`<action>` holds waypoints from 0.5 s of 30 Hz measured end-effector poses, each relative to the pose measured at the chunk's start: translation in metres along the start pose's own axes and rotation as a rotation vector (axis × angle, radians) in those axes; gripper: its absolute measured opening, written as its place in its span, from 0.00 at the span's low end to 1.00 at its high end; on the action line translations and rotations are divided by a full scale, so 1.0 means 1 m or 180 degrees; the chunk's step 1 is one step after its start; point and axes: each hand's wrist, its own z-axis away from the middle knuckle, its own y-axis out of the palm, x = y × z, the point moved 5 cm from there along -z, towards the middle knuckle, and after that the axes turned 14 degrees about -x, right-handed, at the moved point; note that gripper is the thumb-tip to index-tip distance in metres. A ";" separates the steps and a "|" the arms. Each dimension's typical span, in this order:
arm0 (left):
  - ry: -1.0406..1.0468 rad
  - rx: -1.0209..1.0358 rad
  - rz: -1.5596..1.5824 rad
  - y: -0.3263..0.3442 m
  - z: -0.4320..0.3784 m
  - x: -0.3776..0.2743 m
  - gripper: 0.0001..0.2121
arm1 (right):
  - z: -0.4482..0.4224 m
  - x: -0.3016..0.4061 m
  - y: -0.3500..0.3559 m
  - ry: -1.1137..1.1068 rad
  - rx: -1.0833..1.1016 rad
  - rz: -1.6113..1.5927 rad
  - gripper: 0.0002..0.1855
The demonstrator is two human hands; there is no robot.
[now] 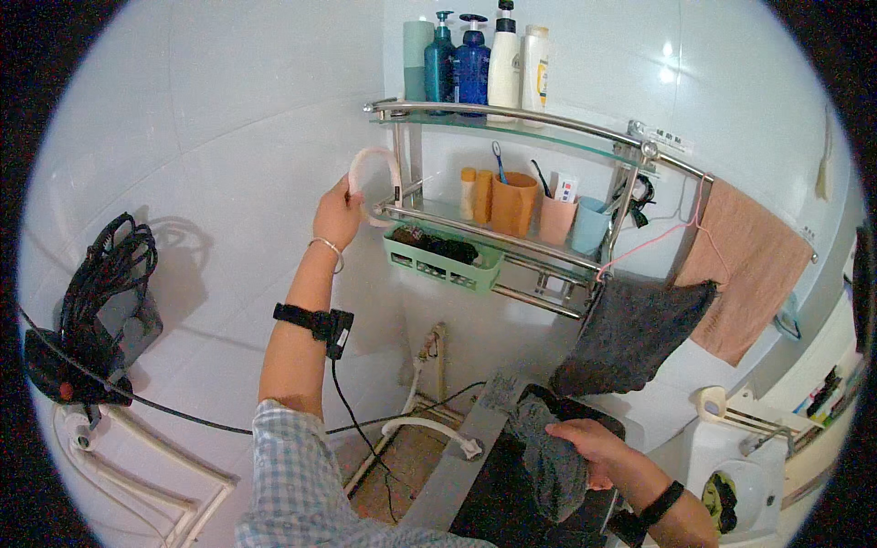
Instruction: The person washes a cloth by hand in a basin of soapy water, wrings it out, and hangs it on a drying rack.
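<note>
My left hand [338, 214] is raised at the left end of a metal and glass wall shelf [500, 240], its fingers closed on a pale pink fabric headband [374, 154]. The headband touches or overlaps the shelf's left post. Lower right, my right hand [590, 445] grips a crumpled dark grey cloth [551, 472], which hangs over a black-topped surface [493, 493]. A green plastic basket [442, 269] with dark items hangs under the middle shelf, right of and below my left hand.
Pump bottles [473, 68] stand on the top shelf; cups [514, 205] with toothbrushes stand on the middle one. A dark towel [637, 335] and a brown towel [747, 267] hang at right. A sink [754, 479] is lower right, coiled black cables [109, 281] far left, a white hose [431, 421] below.
</note>
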 end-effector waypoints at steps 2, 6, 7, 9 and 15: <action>0.0054 0.0089 -0.0021 0.009 -0.005 -0.006 0.13 | 0.003 0.000 -0.003 0.0075 0.0031 -0.0024 0.19; -0.0168 0.0167 -0.0065 0.012 -0.021 0.006 0.11 | 0.004 -0.002 -0.003 0.0267 0.0113 0.0166 0.22; -0.0161 0.0108 -0.0069 0.011 -0.022 0.004 0.11 | -0.002 -0.007 -0.007 0.0224 0.0044 0.0256 0.23; -0.0144 -0.0011 -0.0098 0.004 -0.025 -0.002 0.12 | -0.002 -0.005 -0.015 0.0217 -0.0225 0.0628 0.21; 0.0022 -0.0888 -0.0219 -0.050 -0.041 -0.068 0.09 | -0.019 -0.022 -0.031 0.0065 -0.0318 0.0529 0.23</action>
